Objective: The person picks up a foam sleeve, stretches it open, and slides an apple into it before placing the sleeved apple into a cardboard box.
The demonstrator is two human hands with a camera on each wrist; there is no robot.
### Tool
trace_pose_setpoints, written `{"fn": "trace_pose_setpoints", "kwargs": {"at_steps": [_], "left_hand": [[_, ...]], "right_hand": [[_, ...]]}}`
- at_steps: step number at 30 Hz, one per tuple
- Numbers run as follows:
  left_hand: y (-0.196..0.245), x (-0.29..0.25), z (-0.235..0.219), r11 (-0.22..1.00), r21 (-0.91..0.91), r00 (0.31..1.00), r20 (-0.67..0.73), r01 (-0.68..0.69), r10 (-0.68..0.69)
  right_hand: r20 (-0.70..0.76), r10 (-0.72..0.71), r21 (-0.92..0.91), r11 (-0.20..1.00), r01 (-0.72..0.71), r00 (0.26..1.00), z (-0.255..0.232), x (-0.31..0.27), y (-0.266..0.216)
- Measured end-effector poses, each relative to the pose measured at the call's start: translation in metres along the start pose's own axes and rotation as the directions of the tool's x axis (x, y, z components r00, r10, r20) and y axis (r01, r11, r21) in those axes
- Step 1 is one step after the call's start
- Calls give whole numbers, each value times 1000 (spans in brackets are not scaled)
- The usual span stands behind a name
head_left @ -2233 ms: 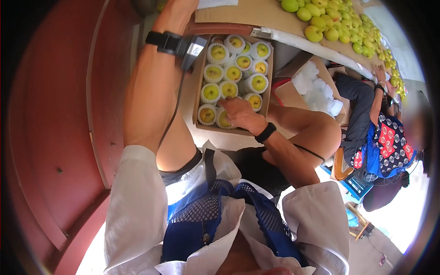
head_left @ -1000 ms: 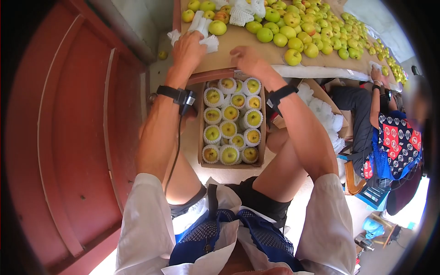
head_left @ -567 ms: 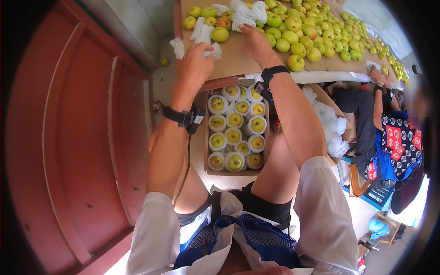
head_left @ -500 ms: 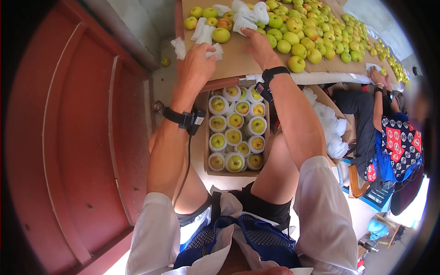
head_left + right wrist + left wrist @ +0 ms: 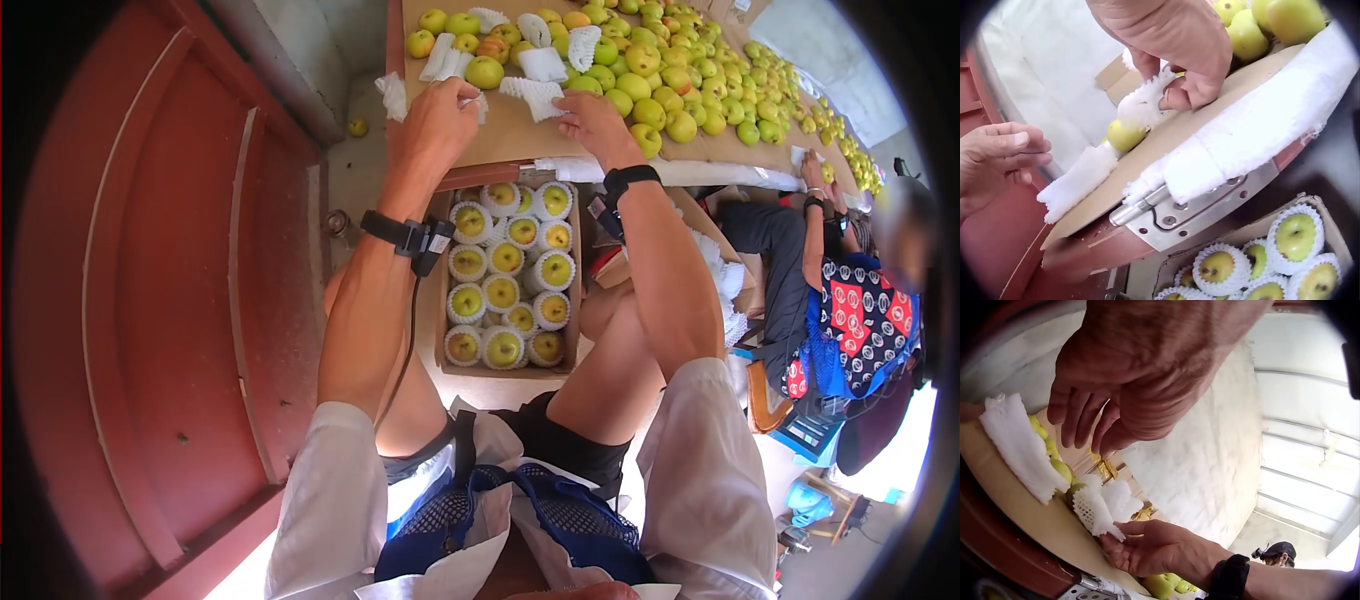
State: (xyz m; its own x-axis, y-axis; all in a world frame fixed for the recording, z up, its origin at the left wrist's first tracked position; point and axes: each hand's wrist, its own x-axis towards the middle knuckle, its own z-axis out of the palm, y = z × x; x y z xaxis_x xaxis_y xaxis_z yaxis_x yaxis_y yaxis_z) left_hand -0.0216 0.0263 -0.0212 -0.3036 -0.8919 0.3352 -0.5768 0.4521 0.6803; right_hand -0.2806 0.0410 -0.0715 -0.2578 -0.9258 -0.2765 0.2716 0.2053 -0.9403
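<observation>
Between the thumb and fingers of my right hand (image 5: 598,130) is the edge of a white foam net sleeve (image 5: 535,97), held low over the cardboard-covered table (image 5: 520,135). The right wrist view shows the sleeve (image 5: 1141,107) hanging flat from the pinching fingertips of that hand (image 5: 1185,53). My left hand (image 5: 437,130) is over the table's near left part, beside more white foam sleeves (image 5: 445,65). Its fingers are loosely bent with nothing between them, as the left wrist view shows of the hand (image 5: 1129,381). A yellow-green apple (image 5: 484,72) lies just beyond both hands.
A large heap of apples (image 5: 690,90) covers the table's right side. Below the edge stands a cardboard box (image 5: 440,330) of apples in foam nets. To its right is a carton of foam sleeves (image 5: 735,280). Another person (image 5: 850,320) sits at right; a red door (image 5: 150,300) is at left.
My right hand has left the box of apples, reached to the foam sleeves on the table and drawn one back nearer. My left hand stays over the table's near left part.
</observation>
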Motion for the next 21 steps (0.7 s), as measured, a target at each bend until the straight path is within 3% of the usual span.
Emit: {"fn": "trace_pose_setpoints", "kwargs": {"at_steps": [4,7,10,13,16,21], "left_hand": [[10,2,-3,996,-45,997,30,72,-70],[4,13,2,940,-273,972,168,203,-161],[3,12,3,809,-498,942,274,311,-193],[10,6,0,593,-685,894,420,424,-154],[6,6,-1,574,-692,879,464,438,-111],[1,11,-2,324,-750,804,591,576,-61]], "right_hand": [[36,-60,-47,997,61,998,5,-15,-12],[89,-114,-86,989,122,990,3,-19,-14],[192,-165,-19,985,172,968,5,-25,-18],[207,-164,-83,979,185,964,20,-44,-30],[239,-206,-124,963,240,949,30,-60,-36],[209,-254,95,966,239,944,29,-58,-32]]}}
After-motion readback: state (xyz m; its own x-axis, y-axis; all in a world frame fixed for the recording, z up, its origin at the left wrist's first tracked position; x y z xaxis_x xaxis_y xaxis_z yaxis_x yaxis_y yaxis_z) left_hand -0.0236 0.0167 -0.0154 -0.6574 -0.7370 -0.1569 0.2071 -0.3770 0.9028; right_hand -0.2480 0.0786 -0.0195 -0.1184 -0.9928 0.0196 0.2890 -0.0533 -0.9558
